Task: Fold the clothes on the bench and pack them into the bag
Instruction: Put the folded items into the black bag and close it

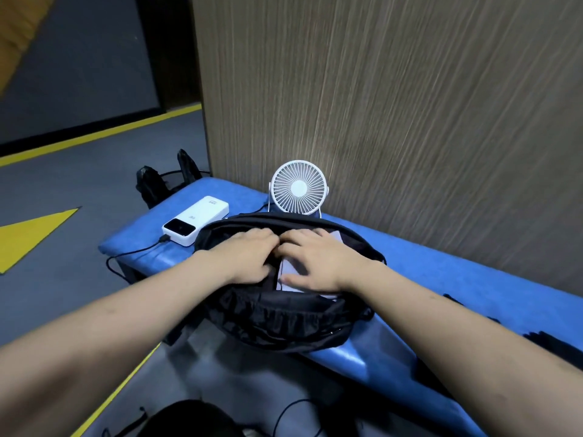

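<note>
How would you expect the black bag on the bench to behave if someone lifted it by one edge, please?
The bag would probably sag and fold: its near wall is wrinkled and slumped. It likely is light, being thin fabric. The white clothes inside might shift, since the mouth gapes open.

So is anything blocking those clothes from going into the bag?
Nothing visible does. The black bag lies open on the bench, and the left hand and right hand already press the white garment down inside it.
</note>
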